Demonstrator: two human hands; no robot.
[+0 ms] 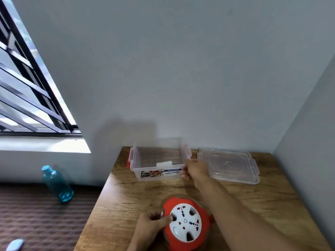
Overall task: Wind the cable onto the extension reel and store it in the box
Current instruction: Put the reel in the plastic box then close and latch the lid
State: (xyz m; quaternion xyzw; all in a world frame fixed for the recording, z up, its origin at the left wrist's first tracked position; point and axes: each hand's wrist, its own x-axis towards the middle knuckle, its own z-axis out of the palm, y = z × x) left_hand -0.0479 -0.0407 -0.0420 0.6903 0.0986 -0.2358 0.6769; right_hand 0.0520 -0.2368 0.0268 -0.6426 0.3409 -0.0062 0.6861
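A round red extension reel (186,223) with a white socket face lies near the table's front edge. My left hand (154,224) grips its left rim, thumb on the white face. No loose cable shows. A clear plastic box (159,160) with red clips stands open at the back of the table, and my right hand (194,169) holds its right front corner, fingers curled over the wall.
The box's clear lid (228,164) lies flat to the right of the box, near the side wall. The wooden table (126,201) stands in a corner. Left of it, a blue bottle (57,183) sits on a brown quilted surface under a barred window.
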